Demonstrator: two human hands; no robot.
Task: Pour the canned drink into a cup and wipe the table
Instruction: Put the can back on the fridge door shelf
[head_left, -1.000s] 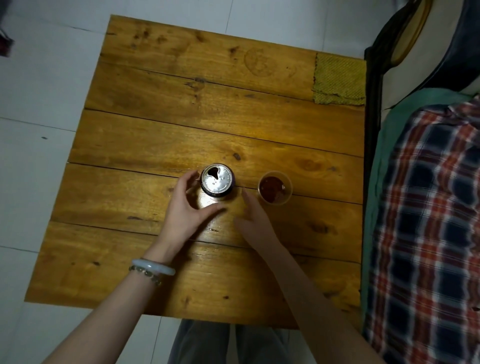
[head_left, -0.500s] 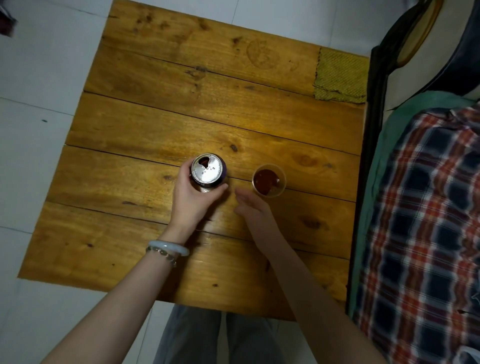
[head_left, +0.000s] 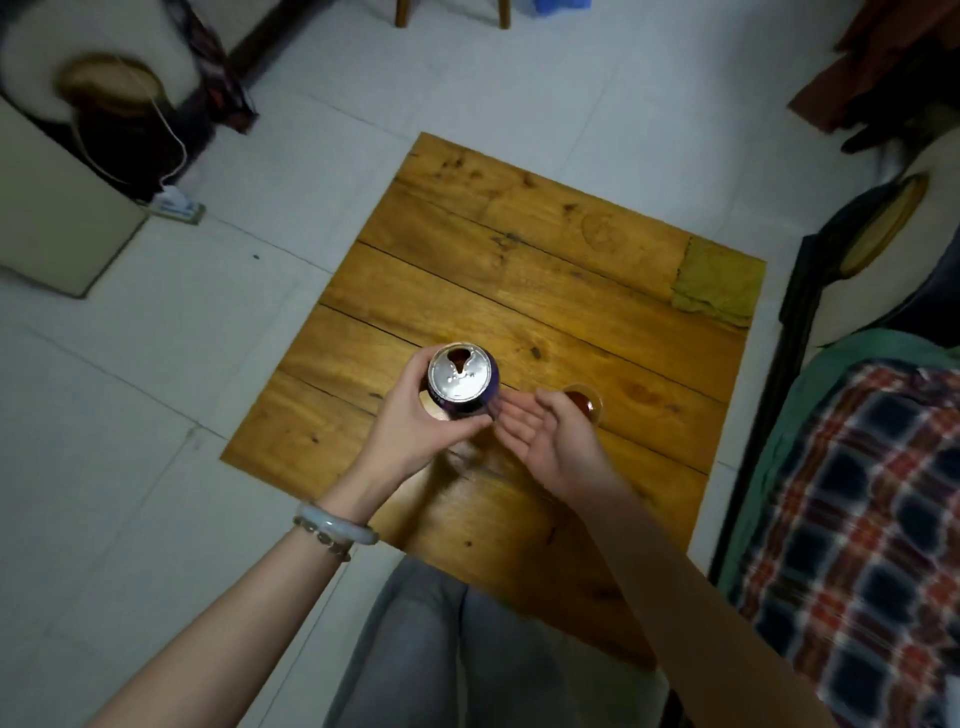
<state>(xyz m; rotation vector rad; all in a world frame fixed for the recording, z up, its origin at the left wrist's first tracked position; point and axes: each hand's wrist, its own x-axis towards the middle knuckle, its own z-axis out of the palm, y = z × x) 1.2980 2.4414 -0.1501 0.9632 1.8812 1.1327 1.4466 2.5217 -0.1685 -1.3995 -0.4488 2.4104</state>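
Grey-trousered knees (head_left: 441, 649) sit at the near edge of the yellow-brown plank table (head_left: 519, 270). Pale stone bangle w/ bead bracelet (head_left: 337, 527) on the left wrist. Next, left hand (head_left: 410, 431) grips the purple aluminium drink can (head_left: 460, 379), fingers & thumb curled round its side. The can is upright, silver top open, over the table's near-middle. Just beside it, right hand (head_left: 550, 441) is palm up, fingers loosely spread, holding nothing; can't tell if the tips touch the can. Behind that hand, small clear plastic cup (head_left: 587, 402) of dark red drink stands on the table, partly hidden. Far right corner: yellow-green woven cloth (head_left: 719, 283), flat.
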